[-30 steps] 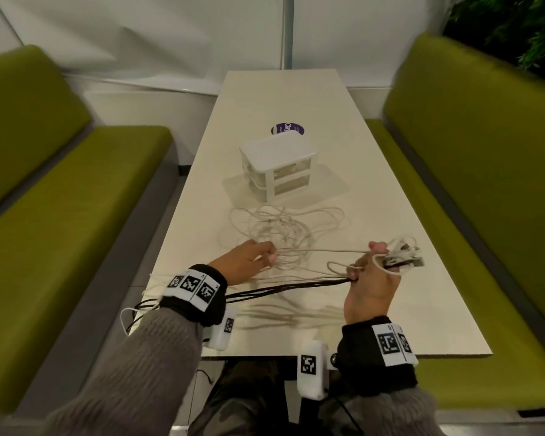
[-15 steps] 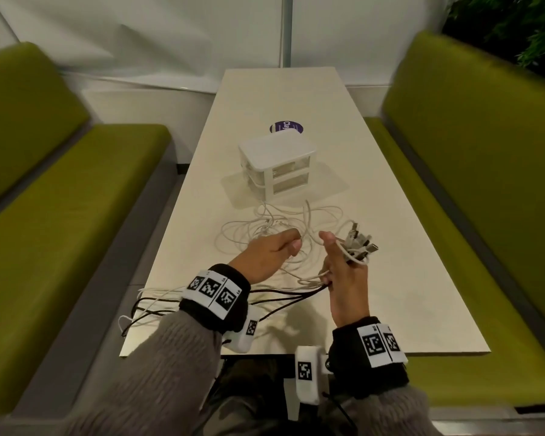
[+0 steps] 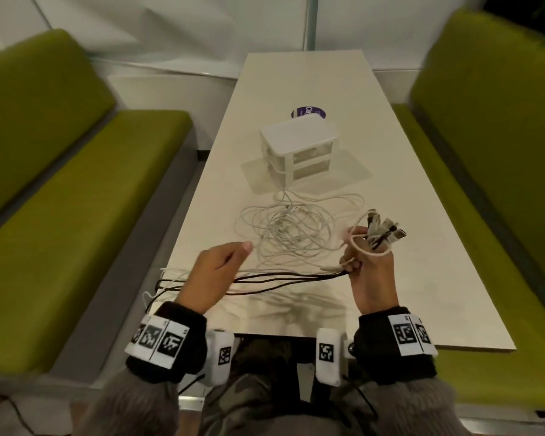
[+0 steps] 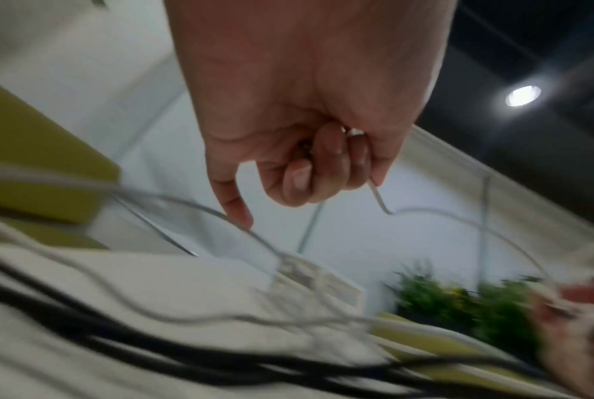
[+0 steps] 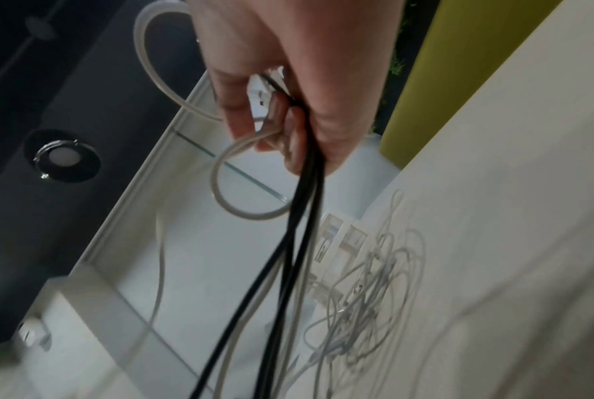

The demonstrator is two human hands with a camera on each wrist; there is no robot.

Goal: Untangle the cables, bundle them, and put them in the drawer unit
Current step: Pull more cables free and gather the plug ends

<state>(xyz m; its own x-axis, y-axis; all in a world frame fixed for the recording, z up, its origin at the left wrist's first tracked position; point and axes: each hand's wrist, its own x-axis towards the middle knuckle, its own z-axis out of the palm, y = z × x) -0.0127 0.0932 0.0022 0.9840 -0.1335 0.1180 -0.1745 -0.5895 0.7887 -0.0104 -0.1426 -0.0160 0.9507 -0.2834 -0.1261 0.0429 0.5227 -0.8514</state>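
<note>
A white two-drawer unit (image 3: 299, 152) stands mid-table. In front of it lies a loose tangle of thin white cables (image 3: 293, 231), also seen in the right wrist view (image 5: 367, 297). My right hand (image 3: 359, 256) grips a bunch of cable ends, whose plugs (image 3: 384, 229) stick out above the fist. Black cables (image 3: 280, 278) run from that fist leftward over the table edge. In the right wrist view the right hand (image 5: 281, 116) closes round black and white strands. My left hand (image 3: 233, 256) hovers over the black cables; its curled fingers (image 4: 305, 172) pinch a thin white cable (image 4: 379, 199).
The long pale table (image 3: 422, 278) has green benches on the left (image 3: 76, 215) and right (image 3: 501, 152). A purple round sticker (image 3: 308, 113) lies behind the drawer unit. Cable loops hang off the table's near-left edge (image 3: 158, 287).
My hands, close together half a second ago, have spread apart. The right hand has moved right with the plug ends, stretching the black cables straight; the left hand has drawn back left.
</note>
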